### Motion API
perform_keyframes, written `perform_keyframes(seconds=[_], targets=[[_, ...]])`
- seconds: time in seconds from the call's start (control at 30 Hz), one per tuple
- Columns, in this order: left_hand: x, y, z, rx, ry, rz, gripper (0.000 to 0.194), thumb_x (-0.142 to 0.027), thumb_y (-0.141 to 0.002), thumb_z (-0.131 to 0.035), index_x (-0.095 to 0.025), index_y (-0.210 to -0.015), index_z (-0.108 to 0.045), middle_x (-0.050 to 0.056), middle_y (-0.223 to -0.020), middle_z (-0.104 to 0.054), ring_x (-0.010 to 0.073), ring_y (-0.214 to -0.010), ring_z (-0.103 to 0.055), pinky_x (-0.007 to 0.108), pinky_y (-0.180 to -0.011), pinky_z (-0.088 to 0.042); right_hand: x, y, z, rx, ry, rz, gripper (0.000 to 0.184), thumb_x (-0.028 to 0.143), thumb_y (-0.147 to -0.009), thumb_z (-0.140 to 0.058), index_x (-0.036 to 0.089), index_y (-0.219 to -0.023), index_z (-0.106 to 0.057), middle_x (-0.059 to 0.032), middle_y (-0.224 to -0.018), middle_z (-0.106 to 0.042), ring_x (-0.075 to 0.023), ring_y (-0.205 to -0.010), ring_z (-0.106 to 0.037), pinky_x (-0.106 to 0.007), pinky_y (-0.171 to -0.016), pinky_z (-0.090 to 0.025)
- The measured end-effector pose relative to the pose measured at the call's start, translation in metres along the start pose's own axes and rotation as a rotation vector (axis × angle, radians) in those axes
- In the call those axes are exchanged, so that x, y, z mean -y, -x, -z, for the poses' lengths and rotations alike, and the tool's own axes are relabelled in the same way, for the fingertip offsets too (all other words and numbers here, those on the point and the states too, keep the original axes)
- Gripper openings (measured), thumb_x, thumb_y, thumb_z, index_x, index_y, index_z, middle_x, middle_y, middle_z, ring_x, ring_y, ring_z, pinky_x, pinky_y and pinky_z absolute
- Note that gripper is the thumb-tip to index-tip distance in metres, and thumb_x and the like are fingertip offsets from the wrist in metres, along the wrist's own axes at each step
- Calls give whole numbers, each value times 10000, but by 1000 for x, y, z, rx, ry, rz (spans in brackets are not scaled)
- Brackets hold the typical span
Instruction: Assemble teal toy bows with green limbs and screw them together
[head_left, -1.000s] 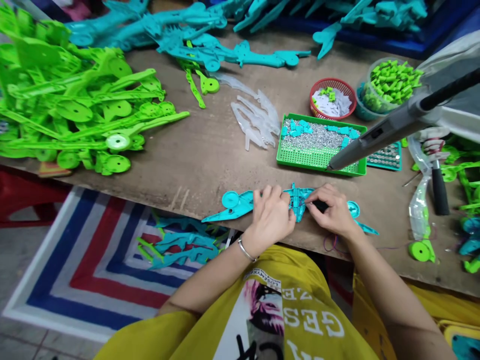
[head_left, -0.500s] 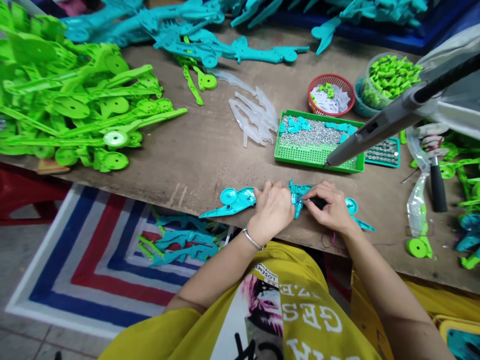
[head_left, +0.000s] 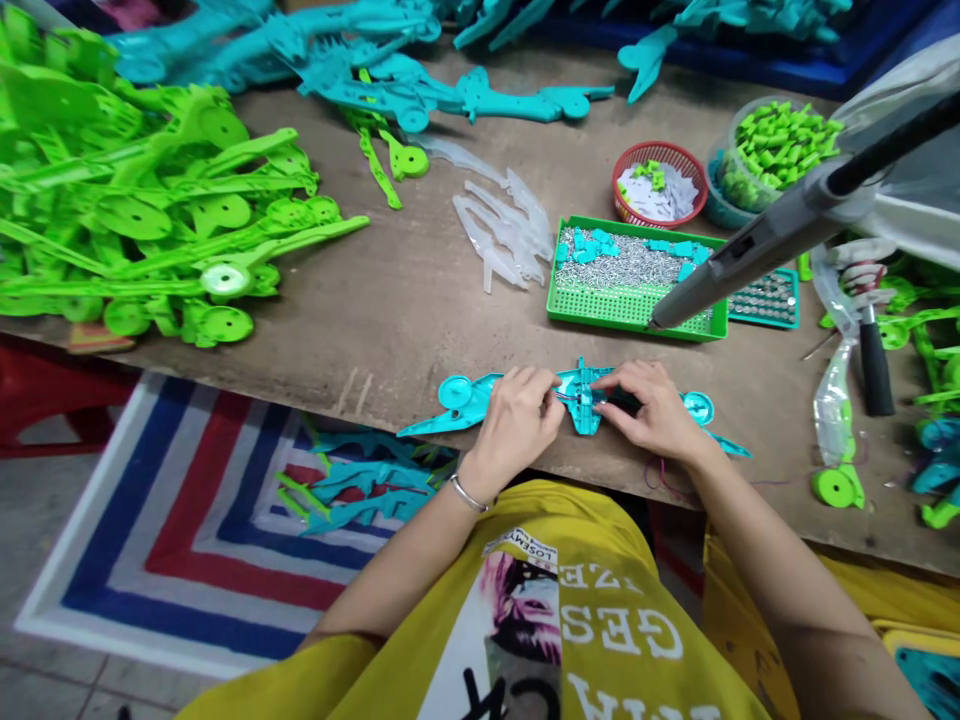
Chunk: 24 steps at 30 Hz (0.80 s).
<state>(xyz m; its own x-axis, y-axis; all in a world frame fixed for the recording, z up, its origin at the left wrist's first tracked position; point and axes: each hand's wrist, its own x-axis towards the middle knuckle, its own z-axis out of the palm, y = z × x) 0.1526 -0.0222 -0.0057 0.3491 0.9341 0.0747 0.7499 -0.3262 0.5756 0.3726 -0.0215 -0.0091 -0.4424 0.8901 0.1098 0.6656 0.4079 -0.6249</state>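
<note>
A turquoise plastic shell (head_left: 587,420), long and winged with a round disc toward each end, lies along the table's front edge. My left hand (head_left: 517,420) is closed over its left half, with fingertips pinching thin wires (head_left: 568,397) at the middle section. From the right side my right hand (head_left: 654,412) reaches in, thumb and forefinger bent around a small dark part (head_left: 626,402) in the shell. The fingers partly hide that part, so its kind is unclear. A thin reddish wire (head_left: 664,478) trails below my right hand.
Behind the shell stands a green tray (head_left: 630,325) of small metal pieces, with a grey tool (head_left: 720,270) hanging over it. Lime-green parts (head_left: 150,215) are heaped at the left. Clear plastic pieces (head_left: 499,235), a red basket (head_left: 628,205) and a black-handled hammer (head_left: 874,370) are also on the table.
My left hand has shifted left off the shell's middle section, which now shows more, and its fingertips are on the wires. My right fingers have spread slightly around the middle.
</note>
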Motion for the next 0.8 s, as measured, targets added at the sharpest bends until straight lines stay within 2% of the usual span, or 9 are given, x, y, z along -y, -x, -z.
perform_keyframes(seconds=[0.13, 0.27, 0.33, 0.43, 0.5, 0.63, 0.8], targets=[[2, 4, -6, -28, -55, -18, 184, -132, -913, -459, -184, -899, -635, 85, -889, -656, 244, -896, -580, 369, -825, -444, 2, -2, 6, 73, 16, -7, 154, 277, -842, -666, 226, -986, -644, -39, -937, -697, -242, -883, -592, -412, -832, -361], [5, 6, -8, -60, -10, -18, 179, -133, -912, -458, -184, -907, -630, 83, -889, -657, 236, -888, -575, 366, -825, -448, 8, 3, 13, 136, 42, 12, 264, 263, -831, -668, 238, -1083, -595, -51, -1037, -680, -258, -967, -591, -423, -872, -366], [6, 6, -9, -77, -2, -12, 175, -129, -906, -457, -185, -900, -623, 83, -883, -657, 236, -880, -572, 369, -822, -449, 15, 7, 14, 134, 184, 12, 255, 239, -834, -647, 228, -1080, -583, -72, -1026, -673, -272, -961, -586, -431, -863, -357], [5, 6, -10, -94, -17, -8, 168, -124, -899, -460, -183, -880, -616, 85, -869, -652, 239, -869, -566, 372, -813, -448, 29, 13, 14, 89, 468, -26, 147, 257, -849, -617, 210, -984, -582, -93, -885, -663, -284, -860, -567, -439, -815, -329], [5, 6, -10, -103, -29, -15, 163, -119, -895, -465, -177, -870, -614, 89, -858, -646, 241, -859, -562, 372, -804, -447, 37, 15, 13, 58, 558, -43, 109, 284, -862, -604, 210, -937, -576, -91, -812, -655, -277, -804, -551, -430, -786, -313], [5, 7, -12, -140, -39, -43, 144, -111, -884, -481, -175, -862, -608, 83, -841, -637, 239, -845, -559, 366, -788, -450, 45, 14, 11, 63, 561, -63, 95, 302, -880, -597, 209, -891, -579, -68, -779, -664, -250, -771, -559, -396, -766, -300], [8, 9, -15, -183, -35, -73, 122, -109, -874, -498, -183, -862, -594, 70, -830, -627, 237, -834, -560, 369, -769, -455, 44, 13, 3, 64, 433, -174, 75, 238, -901, -572, 189, -873, -622, -39, -758, -691, -212, -731, -616, -347, -737, -320]])
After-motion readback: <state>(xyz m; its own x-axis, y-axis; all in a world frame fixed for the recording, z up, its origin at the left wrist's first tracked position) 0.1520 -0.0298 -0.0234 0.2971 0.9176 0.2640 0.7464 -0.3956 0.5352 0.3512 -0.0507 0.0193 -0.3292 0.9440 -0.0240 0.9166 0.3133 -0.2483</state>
